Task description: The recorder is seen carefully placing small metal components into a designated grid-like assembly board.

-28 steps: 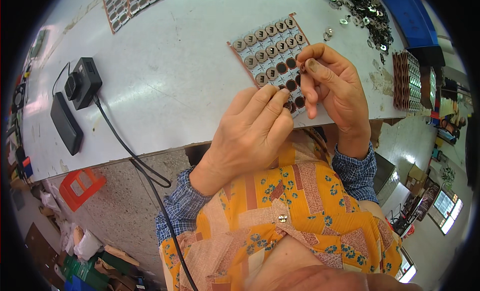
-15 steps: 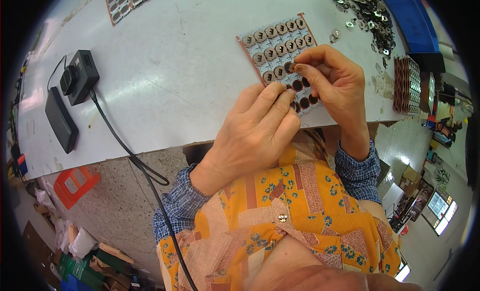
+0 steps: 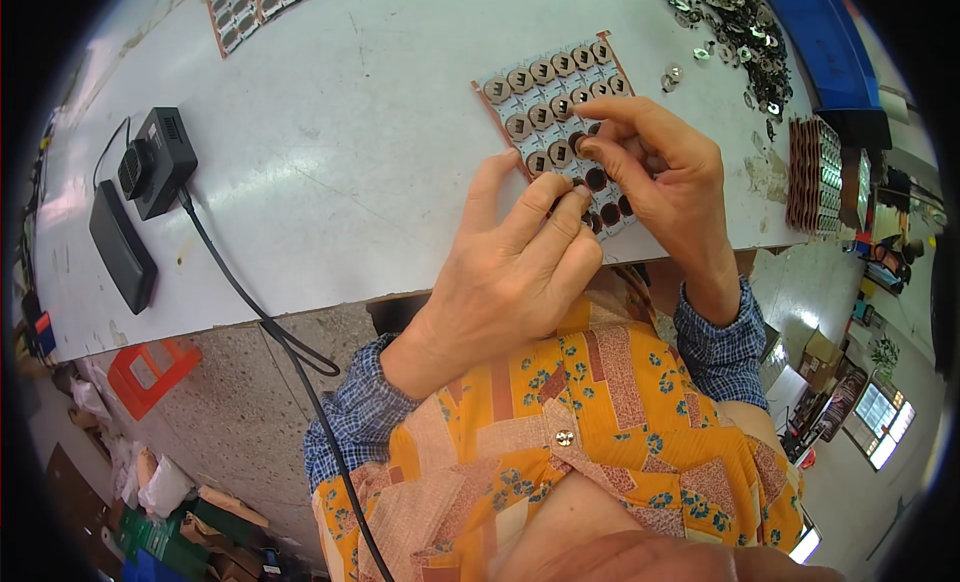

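Note:
A white panel of small round boards [image 3: 555,110] lies near the table's front edge. Its far rows carry round metal clips [image 3: 497,89] with dark cutouts; nearer rows show bare dark circles [image 3: 610,215]. My left hand [image 3: 505,267] bends over the panel's near left part, middle and ring fingertips low over the circles, index finger apart at the left edge. Its thumb is hidden. From the right, my right hand [image 3: 665,167] curls over the middle rows, thumb and index finger closing around a dark circle. Whatever small piece either hand holds cannot be made out.
Loose metal clips [image 3: 735,42] are heaped at the far right, beside a blue bin [image 3: 825,52]. Stacked panels [image 3: 812,177] stand at the right edge. On the left are a black boxy device [image 3: 165,162], a flat black case [image 3: 122,247] and a cable [image 3: 235,272].
My left index finger has lifted away from the other fingers toward the panel's left edge. My right index fingertip has shifted slightly left and apart from the thumb.

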{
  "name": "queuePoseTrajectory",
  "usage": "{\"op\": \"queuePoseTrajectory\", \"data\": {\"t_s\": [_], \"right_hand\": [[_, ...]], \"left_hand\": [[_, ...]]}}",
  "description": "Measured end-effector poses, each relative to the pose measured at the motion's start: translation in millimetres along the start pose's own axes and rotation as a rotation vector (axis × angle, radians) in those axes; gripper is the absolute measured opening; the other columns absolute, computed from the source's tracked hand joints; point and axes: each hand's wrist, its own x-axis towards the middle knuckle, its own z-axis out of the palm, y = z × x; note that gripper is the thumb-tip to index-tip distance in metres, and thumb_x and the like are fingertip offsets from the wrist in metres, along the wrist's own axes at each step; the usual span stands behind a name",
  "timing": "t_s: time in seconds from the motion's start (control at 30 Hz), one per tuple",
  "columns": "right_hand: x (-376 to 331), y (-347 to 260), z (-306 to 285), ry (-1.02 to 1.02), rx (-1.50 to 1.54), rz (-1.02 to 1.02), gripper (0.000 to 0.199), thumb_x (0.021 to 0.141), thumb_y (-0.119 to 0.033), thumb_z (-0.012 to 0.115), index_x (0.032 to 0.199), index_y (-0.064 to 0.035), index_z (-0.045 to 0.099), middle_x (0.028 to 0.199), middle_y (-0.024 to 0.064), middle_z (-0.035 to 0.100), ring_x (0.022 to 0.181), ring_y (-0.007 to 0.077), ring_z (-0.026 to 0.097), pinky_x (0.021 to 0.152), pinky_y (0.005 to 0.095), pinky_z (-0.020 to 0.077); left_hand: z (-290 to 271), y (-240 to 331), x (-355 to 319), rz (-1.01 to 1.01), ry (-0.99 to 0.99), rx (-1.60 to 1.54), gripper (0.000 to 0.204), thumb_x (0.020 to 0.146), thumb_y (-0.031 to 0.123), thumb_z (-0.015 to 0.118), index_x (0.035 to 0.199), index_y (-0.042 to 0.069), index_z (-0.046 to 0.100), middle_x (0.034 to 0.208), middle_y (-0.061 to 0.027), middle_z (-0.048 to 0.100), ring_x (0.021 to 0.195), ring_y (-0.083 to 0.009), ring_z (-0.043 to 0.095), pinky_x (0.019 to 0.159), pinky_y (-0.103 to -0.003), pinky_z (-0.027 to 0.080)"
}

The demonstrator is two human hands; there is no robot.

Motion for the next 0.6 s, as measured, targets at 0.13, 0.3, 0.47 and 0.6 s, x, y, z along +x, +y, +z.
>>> {"op": "queuePoseTrajectory", "data": {"t_s": [0.13, 0.3, 0.47, 0.6], "right_hand": [[-3.5, 2.1, 10.8, 0.116, -0.039, -0.032, 0.013, 0.101, 0.009, 0.075, 0.111, 0.0016, 0.078, 0.099, -0.0002, 0.072, 0.079, 0.0028, 0.066, 0.064, 0.0181, 0.0506], [-2.0, 7.3, 6.2, 0.064, -0.034, -0.061, 0.013, 0.099, 0.01, 0.076, 0.109, 0.0019, 0.078, 0.097, -0.0004, 0.069, 0.077, 0.0022, 0.063, 0.062, 0.0188, 0.0456], [3.6, 14.3, -2.0, -0.036, -0.013, -0.108, 0.014, 0.098, 0.01, 0.077, 0.109, 0.0019, 0.078, 0.097, 0.0007, 0.068, 0.077, 0.0023, 0.061, 0.062, 0.019, 0.044], [-2.1, 6.9, 8.4, 0.108, 0.031, -0.094, 0.016, 0.099, 0.01, 0.075, 0.114, 0.0032, 0.079, 0.1, 0.0012, 0.072, 0.074, 0.0026, 0.06, 0.061, 0.0189, 0.0445]], "left_hand": [[1.1, 0.6, -0.7, -0.005, 0.003, 0.003, 0.019, 0.081, 0.01, 0.074, 0.096, 0.001, 0.066, 0.121, -0.0167, 0.078, 0.117, -0.0328, 0.074, 0.112, -0.067, 0.049], [4.1, -0.6, 0.0, 0.004, 0.032, 0.016, 0.015, 0.085, 0.011, 0.072, 0.093, 0.004, 0.062, 0.115, -0.0176, 0.076, 0.118, -0.0321, 0.071, 0.108, -0.067, 0.05], [1.3, -0.2, 1.2, 0.001, 0.015, 0.008, 0.016, 0.083, 0.008, 0.074, 0.094, 0.002, 0.064, 0.118, -0.0171, 0.077, 0.117, -0.0321, 0.073, 0.109, -0.065, 0.05], [-0.5, -4.7, 2.8, -0.019, 0.077, -0.079, 0.016, 0.083, 0.002, 0.077, 0.095, 0.0, 0.067, 0.119, -0.0166, 0.079, 0.116, -0.0338, 0.075, 0.11, -0.061, 0.052]]}}
